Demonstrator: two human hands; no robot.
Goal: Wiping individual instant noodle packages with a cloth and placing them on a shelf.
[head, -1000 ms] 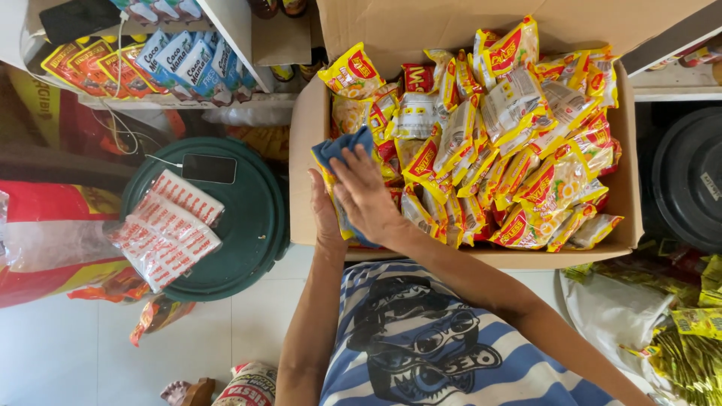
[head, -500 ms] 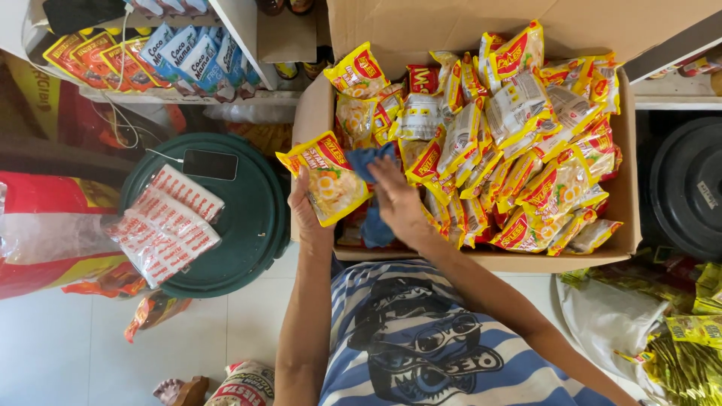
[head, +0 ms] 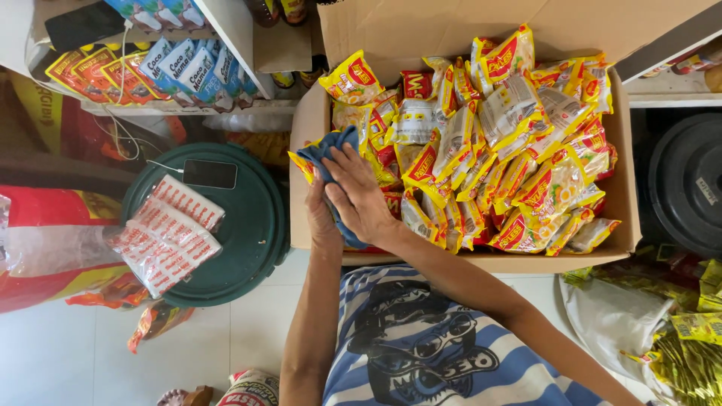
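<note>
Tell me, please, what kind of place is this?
Probably a small grocery shop or its stockroom. A cardboard box is full of yellow snack packets, a shelf holds rows of blue sachets, and more packets lie on a green drum lid.
</note>
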